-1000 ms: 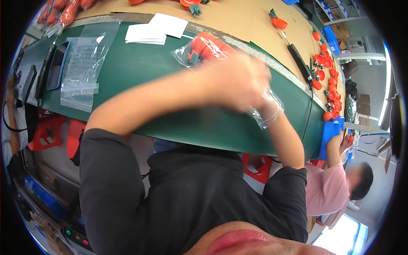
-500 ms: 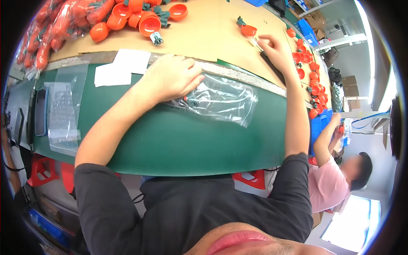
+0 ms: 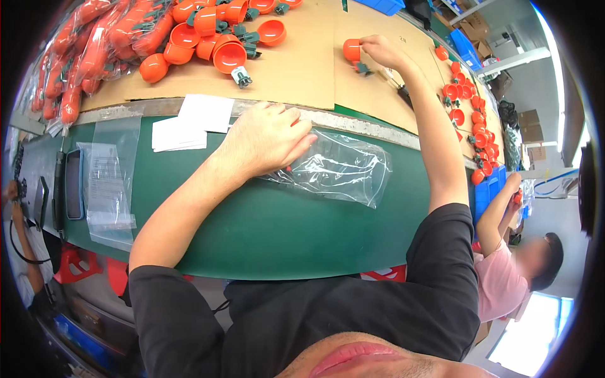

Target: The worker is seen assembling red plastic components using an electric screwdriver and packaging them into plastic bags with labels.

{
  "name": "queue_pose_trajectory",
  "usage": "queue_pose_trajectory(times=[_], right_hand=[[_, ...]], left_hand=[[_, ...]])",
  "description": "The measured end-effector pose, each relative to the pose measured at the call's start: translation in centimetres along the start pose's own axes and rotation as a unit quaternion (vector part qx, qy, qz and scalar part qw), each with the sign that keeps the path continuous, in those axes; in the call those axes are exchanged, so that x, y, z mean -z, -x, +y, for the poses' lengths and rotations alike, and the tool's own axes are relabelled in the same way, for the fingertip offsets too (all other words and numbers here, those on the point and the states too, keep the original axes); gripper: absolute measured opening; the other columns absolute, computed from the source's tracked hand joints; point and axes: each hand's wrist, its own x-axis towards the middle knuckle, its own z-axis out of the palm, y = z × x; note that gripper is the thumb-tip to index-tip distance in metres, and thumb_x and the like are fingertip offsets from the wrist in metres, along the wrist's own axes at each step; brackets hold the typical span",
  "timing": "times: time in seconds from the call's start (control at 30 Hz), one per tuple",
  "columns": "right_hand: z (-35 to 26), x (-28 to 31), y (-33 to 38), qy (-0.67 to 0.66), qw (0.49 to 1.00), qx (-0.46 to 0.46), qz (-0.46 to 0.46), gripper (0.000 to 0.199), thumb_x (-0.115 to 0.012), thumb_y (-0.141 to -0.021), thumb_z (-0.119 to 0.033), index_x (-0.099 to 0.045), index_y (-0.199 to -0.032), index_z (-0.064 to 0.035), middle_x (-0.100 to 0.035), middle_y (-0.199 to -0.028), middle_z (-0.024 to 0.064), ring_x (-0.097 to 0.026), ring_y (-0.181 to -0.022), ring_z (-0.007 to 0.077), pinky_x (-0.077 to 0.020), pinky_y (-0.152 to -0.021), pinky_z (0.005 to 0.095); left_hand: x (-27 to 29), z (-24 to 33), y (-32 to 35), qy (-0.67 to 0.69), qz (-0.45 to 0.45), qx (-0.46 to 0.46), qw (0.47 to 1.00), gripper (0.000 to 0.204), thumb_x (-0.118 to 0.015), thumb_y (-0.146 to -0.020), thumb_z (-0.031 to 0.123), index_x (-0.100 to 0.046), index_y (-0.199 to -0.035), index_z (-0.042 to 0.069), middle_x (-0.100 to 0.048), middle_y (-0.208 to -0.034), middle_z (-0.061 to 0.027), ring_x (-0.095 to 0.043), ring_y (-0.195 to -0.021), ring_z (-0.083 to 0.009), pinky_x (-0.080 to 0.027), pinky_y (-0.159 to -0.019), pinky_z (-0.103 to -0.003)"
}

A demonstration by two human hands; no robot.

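Apparently the step in hand is taking up the orange cup [image 3: 351, 50] at the upper middle of the frame, its green fitting [image 3: 362, 68] hanging just below it, over the cardboard [image 3: 302, 75]. The right hand [image 3: 382, 51] has its thumb and fingers drawn together on the cup's right edge, seemingly in a pinch; how firm that pinch is cannot be told. A black-handled tool [image 3: 404, 96] lies below that hand, partly behind the forearm. Nearer the centre, the left hand [image 3: 261, 140] curls over the left end of a clear bag [image 3: 350, 169] on the green table top [image 3: 302, 233]; a little orange shows by its fingers, but whether they are clamped on the bag or merely resting there is hidden. By my judgement, the next move calls for a sure hold on the rim, room for the dangling fitting to clear the tool, and a steady left hand so the bag does not slide. Farther out, white papers [image 3: 179, 135] lie left of the left hand, loose orange cups [image 3: 230, 58] crowd the upper left beside bagged orange pieces [image 3: 94, 57], and more cups [image 3: 482, 138] line the right side.
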Motion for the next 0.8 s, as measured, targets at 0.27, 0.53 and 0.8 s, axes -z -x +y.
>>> queue_pose_trajectory(times=[0.27,0.53,0.8], right_hand=[[-3.7,-1.7,3.7,0.012,0.998,0.050,-0.041,0.043,-0.070,-0.095,-0.029,-0.066,-0.131,-0.0049,-0.074,-0.114,0.0201,-0.069,-0.098,0.0329,-0.0532,-0.088,0.0371],[-1.2,2.0,32.8,-0.381,0.923,-0.047,-0.035,0.038,-0.076,-0.096,-0.014,-0.068,-0.130,-0.0014,-0.069,-0.123,0.0047,-0.064,-0.113,0.0141,-0.0503,-0.101,0.0321],[-10.0,-3.4,32.0,-0.429,0.902,-0.015,-0.047,0.036,-0.076,-0.096,-0.011,-0.070,-0.130,-0.0008,-0.076,-0.109,0.0055,-0.067,-0.097,0.0101,-0.0545,-0.090,0.0271]], left_hand=[[-0.2,0.0,-0.4,-0.010,-0.018,-0.001,1.000,0.023,-0.067,-0.097,0.031,-0.066,-0.100,0.008,-0.066,-0.088,-0.0093,-0.067,-0.084,-0.0297,-0.053,-0.077,-0.042],[-0.7,0.0,0.0,-0.004,0.012,-0.002,1.000,0.024,-0.066,-0.098,0.032,-0.066,-0.100,0.008,-0.065,-0.085,-0.0084,-0.066,-0.082,-0.0301,-0.052,-0.074,-0.042],[-0.4,-0.2,0.5,0.003,-0.008,0.006,1.000,0.025,-0.063,-0.100,0.032,-0.069,-0.110,0.009,-0.066,-0.087,-0.0071,-0.066,-0.083,-0.0289,-0.052,-0.072,-0.042]])
